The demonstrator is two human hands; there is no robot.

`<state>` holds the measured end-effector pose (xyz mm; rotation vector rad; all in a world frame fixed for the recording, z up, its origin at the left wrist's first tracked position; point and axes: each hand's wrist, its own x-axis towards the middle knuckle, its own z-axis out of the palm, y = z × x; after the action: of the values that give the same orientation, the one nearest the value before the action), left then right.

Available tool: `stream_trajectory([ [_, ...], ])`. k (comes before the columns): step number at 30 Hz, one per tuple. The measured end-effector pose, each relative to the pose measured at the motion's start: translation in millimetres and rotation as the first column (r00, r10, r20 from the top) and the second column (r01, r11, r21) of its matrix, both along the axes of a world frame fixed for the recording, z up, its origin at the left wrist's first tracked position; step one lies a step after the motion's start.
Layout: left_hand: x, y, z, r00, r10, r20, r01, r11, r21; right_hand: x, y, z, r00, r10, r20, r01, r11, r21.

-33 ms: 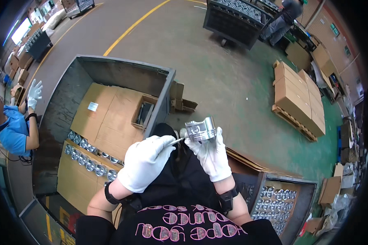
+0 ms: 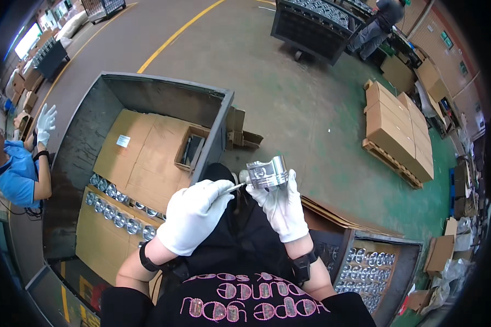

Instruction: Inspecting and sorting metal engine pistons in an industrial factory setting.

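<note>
A shiny metal engine piston (image 2: pixel 267 173) is held up by my right hand (image 2: pixel 283 212), its white-gloved fingers closed around the lower side. My left hand (image 2: pixel 197 215), gloved too, pinches a thin light-coloured rod (image 2: pixel 236 188). The rod's tip points at the piston's left side; whether it touches cannot be made out. Left of my hands stands a grey metal bin (image 2: pixel 219 136) lined with cardboard sheets (image 2: pixel 139 141). Rows of pistons (image 2: pixel 114 214) lie between those sheets. To my lower right, another bin (image 2: pixel 412 267) holds several rows of similar pistons (image 2: pixel 368 261).
A small open cardboard box (image 2: pixel 193 146) sits inside the left bin. Beyond it, a person in a blue shirt (image 2: pixel 19 169) raises a gloved hand. Stacked cartons (image 2: pixel 398 122) rest on a pallet at the right. A dark wheeled bin (image 2: pixel 311 30) and another person (image 2: pixel 377 30) are farther off.
</note>
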<state>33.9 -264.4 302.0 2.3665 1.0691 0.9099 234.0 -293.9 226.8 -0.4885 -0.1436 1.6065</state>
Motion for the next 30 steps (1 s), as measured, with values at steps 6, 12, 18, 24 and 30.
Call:
stream_trajectory([
  [6,4.3,-7.8,-7.1,1.0,-0.016,-0.005,0.015,0.996,-0.087,0.3,-12.9,-7.9,0.997,-0.022,0.073,0.023,1.0,-0.019],
  [12,8.5,-10.8,-10.7,0.996,0.081,0.02,-0.078,0.987,-0.142,-1.0,-13.7,-5.7,1.0,-0.018,0.001,0.018,1.0,-0.019],
  [18,12.6,-7.1,-12.2,0.994,0.08,0.075,-0.076,0.995,-0.061,-1.9,-12.4,-1.4,0.999,0.01,-0.039,-0.011,1.0,-0.023],
  [24,15.1,-6.2,-15.5,0.996,0.09,0.015,-0.091,0.993,0.075,-2.7,-11.6,-4.1,1.0,0.0,-0.031,-0.001,1.0,-0.013],
  [30,15.4,-7.2,-15.3,0.994,0.099,-0.05,-0.094,0.99,0.104,-4.0,-12.8,-4.5,1.0,-0.003,-0.025,0.003,1.0,-0.012],
])
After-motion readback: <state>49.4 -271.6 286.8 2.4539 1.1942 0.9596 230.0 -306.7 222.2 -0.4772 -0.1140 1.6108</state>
